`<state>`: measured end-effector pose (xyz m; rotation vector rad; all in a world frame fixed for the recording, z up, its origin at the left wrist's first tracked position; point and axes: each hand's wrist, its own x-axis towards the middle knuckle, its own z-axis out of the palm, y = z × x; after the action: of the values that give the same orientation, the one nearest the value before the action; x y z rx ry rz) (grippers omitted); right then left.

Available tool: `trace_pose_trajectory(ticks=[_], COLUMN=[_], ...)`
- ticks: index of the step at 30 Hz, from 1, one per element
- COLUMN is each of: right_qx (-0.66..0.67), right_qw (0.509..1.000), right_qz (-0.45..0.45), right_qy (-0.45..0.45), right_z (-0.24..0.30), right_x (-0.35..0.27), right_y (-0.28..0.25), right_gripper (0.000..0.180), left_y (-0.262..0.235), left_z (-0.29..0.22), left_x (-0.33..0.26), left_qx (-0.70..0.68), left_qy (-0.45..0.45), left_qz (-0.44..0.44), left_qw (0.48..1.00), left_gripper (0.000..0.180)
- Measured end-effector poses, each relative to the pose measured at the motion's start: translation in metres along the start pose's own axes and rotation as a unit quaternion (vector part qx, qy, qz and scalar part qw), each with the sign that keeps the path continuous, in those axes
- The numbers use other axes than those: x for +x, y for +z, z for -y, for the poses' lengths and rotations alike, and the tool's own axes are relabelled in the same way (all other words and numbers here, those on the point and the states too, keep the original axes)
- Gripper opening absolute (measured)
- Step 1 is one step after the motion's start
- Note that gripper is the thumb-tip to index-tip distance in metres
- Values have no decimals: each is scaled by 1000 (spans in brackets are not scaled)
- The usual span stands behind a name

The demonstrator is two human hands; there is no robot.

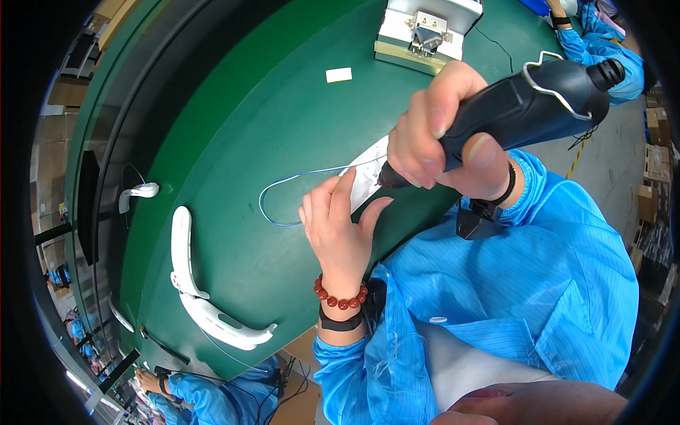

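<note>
My right hand [439, 134] grips a black electric screwdriver [538, 99], its tip pointing down at a long white plastic part [368, 173] on the green table [269, 127]. My left hand [340, 227] presses flat on the near end of that white part, fingers together, thumb spread. A thin blue wire loop [283, 198] runs out from the part to the left. The left wrist wears a red bead bracelet and a black band; both arms are in blue sleeves.
Two curved white plastic parts [191, 283] lie at the table's left edge, and a smaller white piece [138, 191] beyond them. A white fixture with a metal clamp [421, 32] stands at the back, a small white label [338, 74] near it. Other people in blue work at the top right and bottom left.
</note>
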<state>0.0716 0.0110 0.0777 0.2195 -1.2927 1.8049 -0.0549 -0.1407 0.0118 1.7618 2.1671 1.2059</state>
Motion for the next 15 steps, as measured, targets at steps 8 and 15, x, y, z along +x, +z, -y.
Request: trace_pose_trajectory(ticks=[8, 15], right_qx=[-34, -27], right_qw=[998, 998], right_qz=[-33, -31], right_qy=[31, 43], right_z=[-6, -17], right_x=[-7, -27], right_y=[-11, -16], right_gripper=[22, 22], left_y=[-3, 0], left_z=[7, 23], left_x=[-3, -4], left_qx=[48, 104], left_qy=[7, -79], left_qz=[30, 39], left_qw=[998, 991], left_gripper=[51, 52])
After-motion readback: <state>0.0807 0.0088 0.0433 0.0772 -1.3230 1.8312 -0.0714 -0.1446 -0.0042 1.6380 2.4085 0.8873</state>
